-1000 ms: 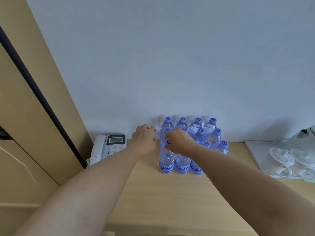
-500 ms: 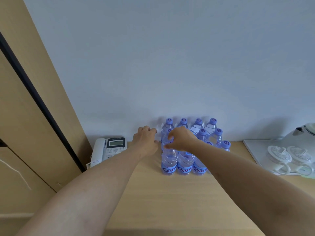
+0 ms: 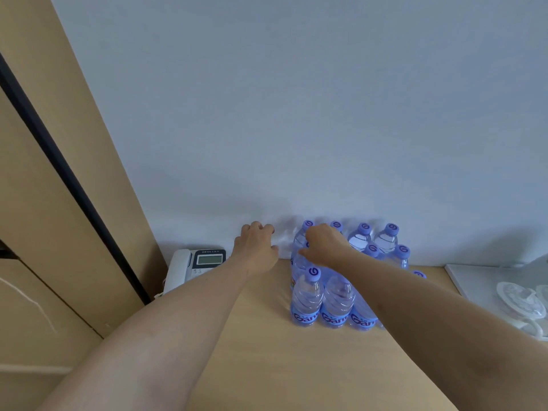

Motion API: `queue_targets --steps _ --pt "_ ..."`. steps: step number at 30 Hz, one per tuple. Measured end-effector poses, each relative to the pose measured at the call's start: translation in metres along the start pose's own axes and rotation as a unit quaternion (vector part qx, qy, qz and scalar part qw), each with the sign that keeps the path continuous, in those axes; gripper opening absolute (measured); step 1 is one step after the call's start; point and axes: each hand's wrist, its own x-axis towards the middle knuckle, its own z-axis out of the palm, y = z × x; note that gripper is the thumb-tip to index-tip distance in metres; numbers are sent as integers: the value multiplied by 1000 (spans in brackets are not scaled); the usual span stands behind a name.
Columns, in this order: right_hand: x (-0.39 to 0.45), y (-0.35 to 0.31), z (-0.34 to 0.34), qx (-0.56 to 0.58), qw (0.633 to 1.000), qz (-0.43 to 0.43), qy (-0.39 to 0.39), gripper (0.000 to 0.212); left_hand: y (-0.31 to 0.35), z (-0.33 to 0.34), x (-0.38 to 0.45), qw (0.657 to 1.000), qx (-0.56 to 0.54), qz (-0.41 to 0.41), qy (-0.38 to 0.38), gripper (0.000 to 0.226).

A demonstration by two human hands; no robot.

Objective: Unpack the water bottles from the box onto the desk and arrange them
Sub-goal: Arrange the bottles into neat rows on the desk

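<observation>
Several clear water bottles [image 3: 307,298] with purple caps and blue labels stand in tight rows on the wooden desk [image 3: 267,366], against the wall. My right hand [image 3: 324,246] reaches over the front row, its fingers curled round the top of a bottle in the second row and hiding its cap. Just left of the group, close to the wall, my left hand [image 3: 255,247] has curled fingers with nothing visible in them. A small gap separates it from the nearest bottle. No box is in view.
A white desk phone [image 3: 192,265] sits at the back left, beside a tall wooden cabinet [image 3: 59,203]. At the right edge a white tray [image 3: 474,280] carries clear lidded cups [image 3: 522,301]. Bare desk lies in front of the bottles.
My right hand has moved back from the front row to the second row, uncovering the front-left cap. My left hand has stayed beside the bottles. The view has shifted slightly.
</observation>
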Motion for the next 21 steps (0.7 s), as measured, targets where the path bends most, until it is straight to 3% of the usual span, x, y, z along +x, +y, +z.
queue_targets --steps 10,14,17,20,21 --pt "26 8 -10 -14 996 -64 -54 46 8 11 19 1000 -5 -11 -16 44" --pt "27 7 -14 -52 992 -97 -58 15 9 16 18 1000 4 -5 -10 43" --pt "26 6 -12 -60 991 -107 -60 35 7 15 18 1000 4 -8 -10 44" --pt "27 6 -9 -69 993 -90 -39 19 5 13 19 1000 -4 -8 -8 44" --pt "27 6 -8 -55 996 -68 -26 29 5 12 19 1000 -8 -8 -8 44"
